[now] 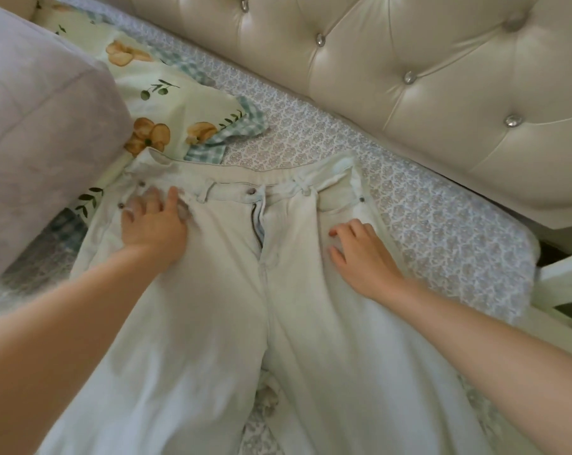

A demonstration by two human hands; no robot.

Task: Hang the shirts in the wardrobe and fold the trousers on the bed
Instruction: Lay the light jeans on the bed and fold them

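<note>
Pale unzipped trousers flat on bed

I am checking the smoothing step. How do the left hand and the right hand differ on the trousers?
The left hand lies close to the waistband, by the pocket rivets; the right hand lies lower, under the other pocket. The left hand's fingers are blurred; the right hand's are sharp and spread. Both rest on the trousers, holding nothing.

Trousers: leg ends cut by bottom edge. Left hand: fingertips blurred. Grey cushion: cropped at left edge.
</note>
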